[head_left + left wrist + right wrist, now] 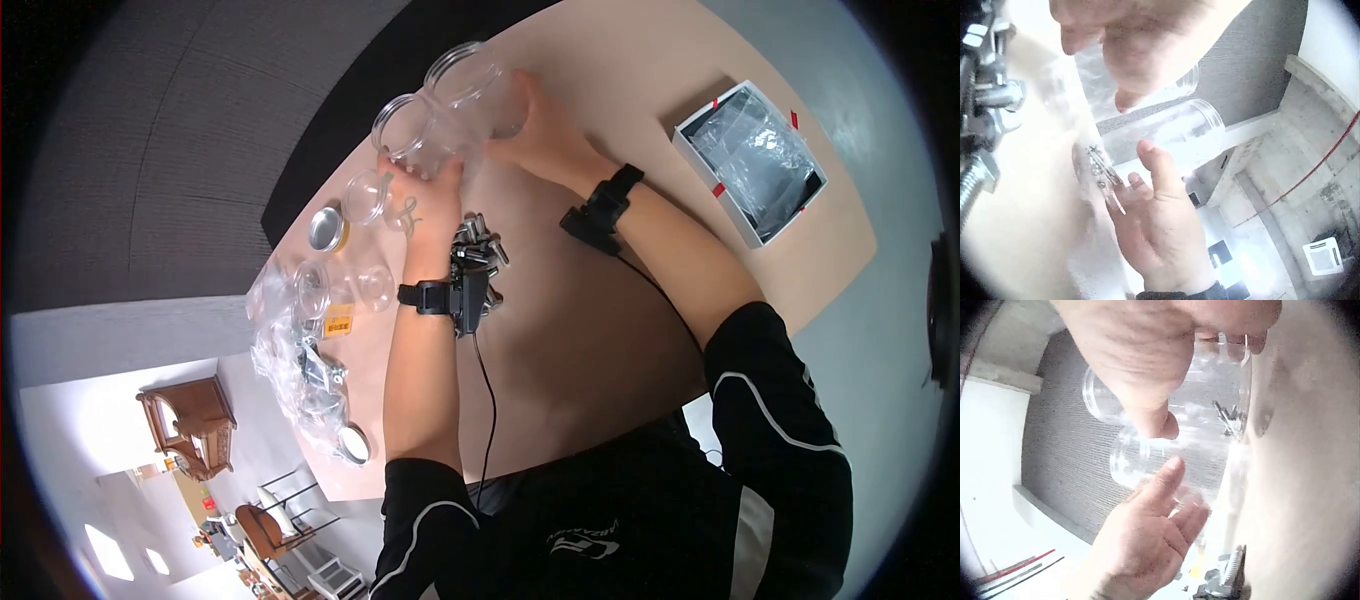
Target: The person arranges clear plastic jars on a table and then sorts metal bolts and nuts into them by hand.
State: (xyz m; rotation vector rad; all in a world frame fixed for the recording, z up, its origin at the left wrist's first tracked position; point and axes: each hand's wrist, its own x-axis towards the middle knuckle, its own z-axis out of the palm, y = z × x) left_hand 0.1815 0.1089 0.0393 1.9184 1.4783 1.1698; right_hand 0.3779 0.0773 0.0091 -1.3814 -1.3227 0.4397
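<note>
Two clear jars lie side by side at the table's far edge in the head view. My left hand (pixel 425 200) grips the nearer jar (pixel 420 135), thumb and fingers on opposite sides. Around the farther jar (pixel 470 85) my right hand (pixel 550 135) has its fingers and thumb. Metal screws (pixel 1229 419) show inside the jar by my right hand (pixel 1141 356) in the right wrist view; my left hand (pixel 1141 537) is below it there. The left wrist view has my left hand (pixel 1147 37) large at the top and my right hand (pixel 1160 231) below.
Loose bolts (pixel 480 245) lie beside my left wrist. Left of my left hand are a smaller clear jar (pixel 365 197), a silver-lidded tin (pixel 327 230), more clear containers and crumpled plastic bags (pixel 285 370). A white box (pixel 755 165) holding plastic-wrapped contents sits at the right.
</note>
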